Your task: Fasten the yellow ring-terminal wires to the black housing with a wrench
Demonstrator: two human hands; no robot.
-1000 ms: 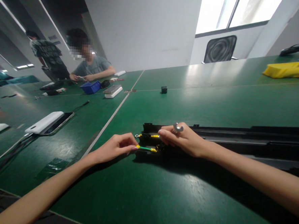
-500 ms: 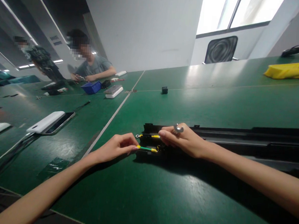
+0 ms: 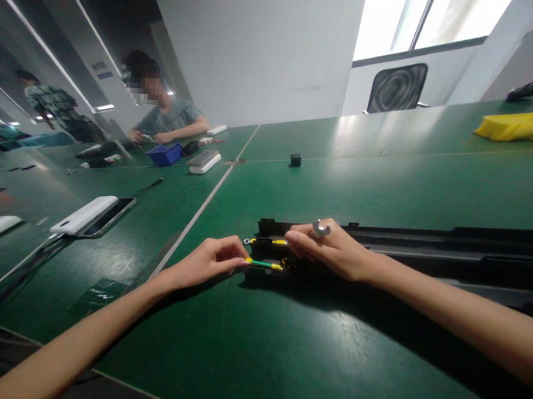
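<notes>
A long black channel-shaped part [image 3: 417,247] lies on the green table, its left end between my hands. My left hand [image 3: 217,260] pinches the left end of a short green wire [image 3: 261,263] with yellow ends. Just above that wire, a yellow and black wire [image 3: 268,242] with a ring terminal lies along the channel's end. My right hand [image 3: 324,245] is closed over the channel beside the yellow wire; what its fingertips hold is too small to tell. A silver open-ended metal piece [image 3: 321,229] sits at the back of its fingers.
To the left are a phone [image 3: 108,219] beside a white block [image 3: 84,213] with cables. Farther back are a blue bin [image 3: 164,154], a small black cube [image 3: 295,160] and a seated person [image 3: 167,118]. Yellow material [image 3: 519,126] lies at the far right.
The whole view has shifted slightly. Both hands keep the same hold at the channel's end. The standing person at the far left has turned.
</notes>
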